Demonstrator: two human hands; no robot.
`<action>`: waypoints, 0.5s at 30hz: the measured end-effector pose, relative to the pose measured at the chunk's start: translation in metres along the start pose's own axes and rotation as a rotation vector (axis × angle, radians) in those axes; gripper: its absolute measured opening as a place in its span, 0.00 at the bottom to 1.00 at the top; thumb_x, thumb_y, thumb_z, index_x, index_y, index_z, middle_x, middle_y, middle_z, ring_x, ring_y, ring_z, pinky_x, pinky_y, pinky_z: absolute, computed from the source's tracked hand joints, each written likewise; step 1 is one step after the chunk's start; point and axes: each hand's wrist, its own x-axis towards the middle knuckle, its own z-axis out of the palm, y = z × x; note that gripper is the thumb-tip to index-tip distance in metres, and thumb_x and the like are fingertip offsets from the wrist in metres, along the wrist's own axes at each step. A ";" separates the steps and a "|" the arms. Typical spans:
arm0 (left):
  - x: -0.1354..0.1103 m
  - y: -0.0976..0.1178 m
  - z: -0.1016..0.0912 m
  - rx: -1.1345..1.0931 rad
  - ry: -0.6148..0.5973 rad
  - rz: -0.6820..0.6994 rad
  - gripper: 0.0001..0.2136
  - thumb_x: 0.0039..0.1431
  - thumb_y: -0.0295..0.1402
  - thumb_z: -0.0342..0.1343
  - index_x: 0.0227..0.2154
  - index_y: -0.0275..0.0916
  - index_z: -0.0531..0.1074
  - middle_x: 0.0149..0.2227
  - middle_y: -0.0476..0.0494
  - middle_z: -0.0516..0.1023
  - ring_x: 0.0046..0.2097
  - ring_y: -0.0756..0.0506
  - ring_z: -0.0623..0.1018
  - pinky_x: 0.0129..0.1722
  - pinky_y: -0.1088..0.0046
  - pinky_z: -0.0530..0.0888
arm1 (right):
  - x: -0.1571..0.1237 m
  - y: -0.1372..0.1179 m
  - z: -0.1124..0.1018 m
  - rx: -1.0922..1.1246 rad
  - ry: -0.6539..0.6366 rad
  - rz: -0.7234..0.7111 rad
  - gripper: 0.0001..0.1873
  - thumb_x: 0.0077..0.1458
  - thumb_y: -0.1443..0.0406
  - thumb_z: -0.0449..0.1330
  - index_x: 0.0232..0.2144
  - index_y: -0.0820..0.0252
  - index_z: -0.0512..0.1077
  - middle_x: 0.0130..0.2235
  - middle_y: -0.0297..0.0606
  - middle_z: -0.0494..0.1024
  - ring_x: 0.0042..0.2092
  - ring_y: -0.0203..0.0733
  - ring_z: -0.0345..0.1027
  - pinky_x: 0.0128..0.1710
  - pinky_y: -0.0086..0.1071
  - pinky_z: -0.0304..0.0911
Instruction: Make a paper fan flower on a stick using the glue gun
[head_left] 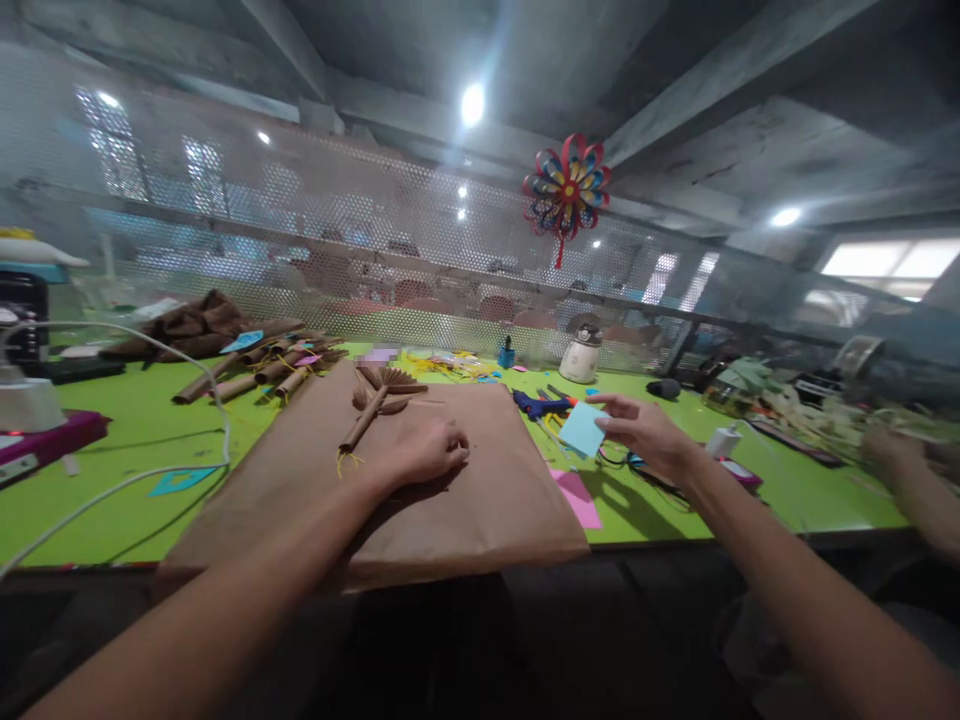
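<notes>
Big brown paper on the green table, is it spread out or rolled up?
Spread out. The brown paper lies wide across the green table, beneath the left hand, its near edge reaching past the table's.

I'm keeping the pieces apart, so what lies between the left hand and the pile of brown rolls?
The head view shows one brown roll with pleated fans, lying on brown paper, then a strip of green tabletop.
</notes>
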 end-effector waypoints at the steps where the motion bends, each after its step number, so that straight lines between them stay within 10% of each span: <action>1: 0.000 0.001 -0.001 -0.059 -0.002 -0.020 0.14 0.57 0.39 0.47 0.30 0.37 0.75 0.30 0.43 0.75 0.32 0.47 0.72 0.33 0.73 0.65 | 0.002 -0.003 0.009 -0.009 -0.049 -0.013 0.27 0.39 0.60 0.68 0.44 0.60 0.71 0.34 0.38 0.75 0.31 0.37 0.67 0.30 0.32 0.62; 5: -0.003 0.010 -0.007 -0.387 -0.016 -0.085 0.21 0.60 0.47 0.42 0.36 0.34 0.73 0.30 0.42 0.74 0.31 0.47 0.71 0.31 0.72 0.66 | 0.017 -0.008 0.063 -0.001 -0.293 -0.015 0.23 0.39 0.62 0.67 0.41 0.62 0.73 0.34 0.38 0.75 0.31 0.36 0.66 0.31 0.32 0.62; 9: -0.004 0.016 -0.010 -0.708 -0.047 -0.068 0.33 0.51 0.44 0.57 0.58 0.37 0.56 0.39 0.39 0.73 0.36 0.46 0.72 0.33 0.71 0.69 | 0.036 -0.011 0.108 0.006 -0.360 -0.004 0.20 0.39 0.62 0.66 0.38 0.62 0.74 0.30 0.37 0.74 0.27 0.34 0.64 0.28 0.32 0.60; 15: -0.002 0.012 -0.002 -0.889 -0.081 0.030 0.35 0.45 0.31 0.62 0.59 0.39 0.57 0.44 0.38 0.72 0.41 0.45 0.72 0.40 0.65 0.69 | 0.054 -0.007 0.130 0.003 -0.440 -0.060 0.16 0.40 0.62 0.66 0.35 0.62 0.75 0.26 0.34 0.73 0.24 0.32 0.61 0.26 0.30 0.57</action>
